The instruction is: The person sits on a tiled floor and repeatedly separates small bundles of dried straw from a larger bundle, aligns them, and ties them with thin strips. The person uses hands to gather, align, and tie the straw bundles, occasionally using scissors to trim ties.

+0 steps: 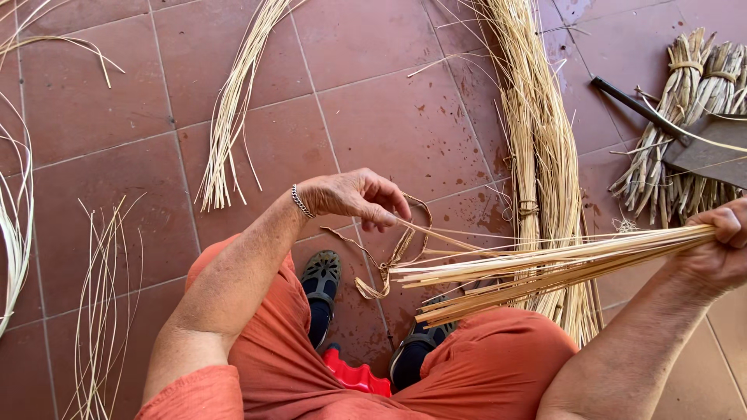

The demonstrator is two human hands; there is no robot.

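Right hand (720, 245) clamped tight round a bundle of pale stiff straw stalks (545, 264), held level over the knees. Left hand (354, 198) pinching a flat brownish fibre strip (393, 257), looped and twisty, dangling near the cut ends. Long straw sheaf (537, 148) lying on damp terracotta tiles (389, 117), tied reed bunches (685, 117) off right.

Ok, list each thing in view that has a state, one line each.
Left hand: pinching a flat strip.
Flat strip: looped, slack, hanging.
Right hand: closed round the straw bundle.
Straw bundle: held level, ends fanned.
Long sheaf: lying on wet tiles, tied.
Dark tool: lying on the floor.
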